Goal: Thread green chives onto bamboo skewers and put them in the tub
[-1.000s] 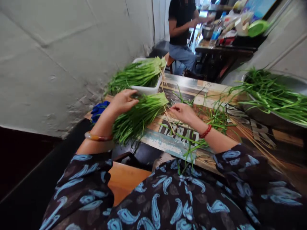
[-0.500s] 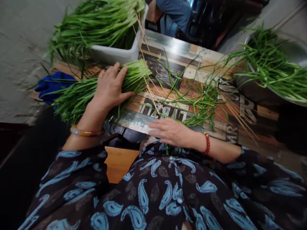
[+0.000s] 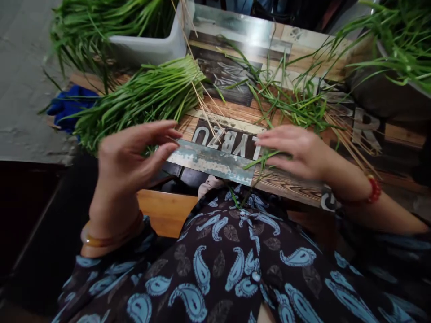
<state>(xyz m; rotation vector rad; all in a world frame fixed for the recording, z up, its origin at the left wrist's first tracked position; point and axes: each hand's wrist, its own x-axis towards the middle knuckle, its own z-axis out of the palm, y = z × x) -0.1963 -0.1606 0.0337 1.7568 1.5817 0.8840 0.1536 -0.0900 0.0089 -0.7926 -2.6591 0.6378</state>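
Note:
My left hand (image 3: pixel 134 157) is in front of a thick bundle of green stalks (image 3: pixel 144 94), thumb and fingers apart with nothing between them. The bundle lies on the patterned table (image 3: pixel 215 166), its pale cut ends pointing right. Thin sticks (image 3: pixel 204 105) rest by those ends. On the right, my right hand (image 3: pixel 296 150) is over the table edge, fingers stretched to the left, beside loose green stalks (image 3: pixel 286 105). A few of these stalks show just under its fingers; it does not appear to grip them.
A white bin (image 3: pixel 144 49) heaped with greens (image 3: pixel 114 22) stands at the back left. Blue cloth or a glove (image 3: pixel 72 107) lies at the left edge. More sticks (image 3: pixel 353 143) are at the right, below a container of greens (image 3: pixel 404 40).
My left hand has lifted off the bundle and come back toward me. My right hand has moved right, to the loose stalks. The view has shifted downward.

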